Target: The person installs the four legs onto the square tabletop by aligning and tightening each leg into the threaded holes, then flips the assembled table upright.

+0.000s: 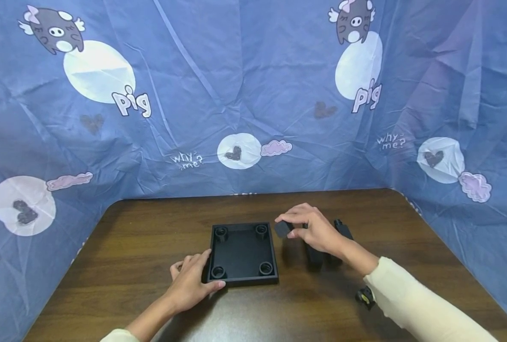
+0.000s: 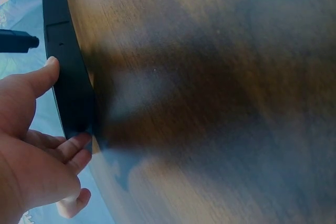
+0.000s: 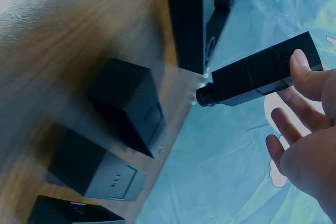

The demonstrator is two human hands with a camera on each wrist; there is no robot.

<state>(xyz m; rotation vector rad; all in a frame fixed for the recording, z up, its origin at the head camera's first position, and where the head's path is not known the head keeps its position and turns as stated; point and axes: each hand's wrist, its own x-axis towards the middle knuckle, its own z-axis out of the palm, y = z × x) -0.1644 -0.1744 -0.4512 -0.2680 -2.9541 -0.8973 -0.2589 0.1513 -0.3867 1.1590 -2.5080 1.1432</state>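
A black square panel (image 1: pixel 242 254) lies on the table, hollow side up, with a round socket in each corner. My left hand (image 1: pixel 189 282) holds its near left corner, thumb at the front edge and fingers along the left side. Between thumb and fingers, my right hand (image 1: pixel 317 230) pinches a black square furniture leg (image 3: pixel 257 72) just beyond the panel's right side. The leg is raised off the table, its round threaded end (image 3: pixel 206 96) pointing down. In the left wrist view, that leg (image 2: pixel 16 41) appears beside the panel's edge (image 2: pixel 71 77).
More black legs (image 3: pixel 128 103) lie on the wooden table (image 1: pixel 142 237) right of the panel, partly hidden under my right arm in the head view. A small black and yellow device (image 1: pixel 366 298) is by the right sleeve. Blue printed cloth (image 1: pixel 202 95) surrounds the table's back and sides.
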